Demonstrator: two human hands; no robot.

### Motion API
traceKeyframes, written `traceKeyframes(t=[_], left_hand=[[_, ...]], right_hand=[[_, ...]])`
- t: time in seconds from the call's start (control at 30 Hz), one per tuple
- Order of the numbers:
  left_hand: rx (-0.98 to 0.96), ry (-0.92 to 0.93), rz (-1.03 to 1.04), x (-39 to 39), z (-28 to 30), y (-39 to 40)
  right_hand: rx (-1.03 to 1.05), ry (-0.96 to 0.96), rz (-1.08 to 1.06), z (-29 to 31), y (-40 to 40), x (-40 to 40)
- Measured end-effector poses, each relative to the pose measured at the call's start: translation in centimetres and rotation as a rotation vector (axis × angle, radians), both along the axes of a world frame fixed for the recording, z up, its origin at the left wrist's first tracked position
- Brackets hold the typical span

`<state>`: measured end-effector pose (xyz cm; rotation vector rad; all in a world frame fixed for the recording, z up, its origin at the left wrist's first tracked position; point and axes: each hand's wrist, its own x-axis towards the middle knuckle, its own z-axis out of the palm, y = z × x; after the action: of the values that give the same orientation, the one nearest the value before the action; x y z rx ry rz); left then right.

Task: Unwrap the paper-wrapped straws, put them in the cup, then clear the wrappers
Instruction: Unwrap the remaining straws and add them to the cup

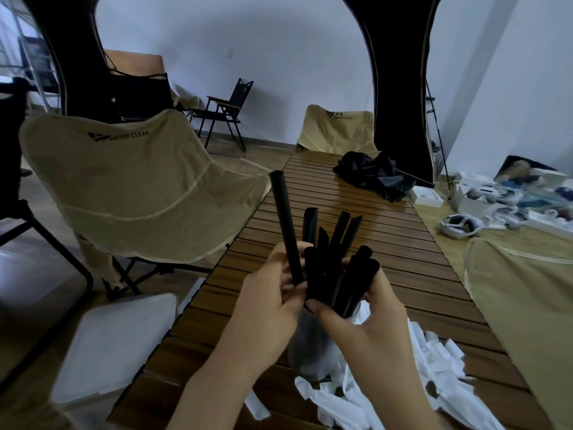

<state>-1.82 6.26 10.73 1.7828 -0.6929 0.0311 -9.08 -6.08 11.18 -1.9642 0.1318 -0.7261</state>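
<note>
Above the slatted wooden tabletop (387, 274), both hands grip black plastic straws (335, 268) over the grey cup (305, 346) (left hand (266, 308) pinching one, right hand (366, 318) bunching the rest); crooked insertion could tip it onto the torn white paper wrappers (418, 377)

Room, indoor, plain white walls (279, 57) with a small wall plate high on the far one. Wood-look floor (248, 147). Black tent canopy panels (400, 88) arch overhead at left and right. Long slatted wooden table (356, 243) runs away down the middle. Beige fabric camp chair (130, 187), printed "WATER CLEAR", stands just left of the table; a second beige chair (338, 128) sits at the table's far end. Black folding armchair (226, 110) stands near the back wall. Crumpled black bag (372, 175) lies on the table's far right. White headsets and boxes (496, 206) clutter the right side. Light is soft and even.
</note>
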Motion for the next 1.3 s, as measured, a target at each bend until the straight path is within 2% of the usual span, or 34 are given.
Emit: traceKeyframes(t=[0.1,0.33,0.67,0.87,0.97,1.13,1.3], left_hand=[[0.003,-0.046,-0.055,-0.1,0.4,0.3],[-0.179,-0.135,-0.085,-0.1,1.2,0.4],[-0.189,-0.137,-0.1,-0.4,1.6,0.6],[-0.185,-0.134,-0.101,-0.4,1.6,0.6],[-0.199,-0.142,-0.07,-0.4,1.6,0.6],[-0.244,-0.302,0.005,0.1,1.4,0.7],[-0.122,-0.455,0.121,0.4,1.5,0.9]], right_hand=[[-0.003,0.008,-0.02,0.0,0.3,0.1],[0.076,0.019,-0.037,-0.7,-0.2,0.5],[0.204,0.025,-0.044,-0.6,0.0,0.5],[0.21,-0.068,-0.077,-0.3,1.1,0.5],[0.286,-0.13,-0.037,0.2,1.4,0.3],[0.395,-0.204,0.02,0.9,1.1,0.1],[0.431,-0.224,0.044,1.4,1.4,-0.1]])
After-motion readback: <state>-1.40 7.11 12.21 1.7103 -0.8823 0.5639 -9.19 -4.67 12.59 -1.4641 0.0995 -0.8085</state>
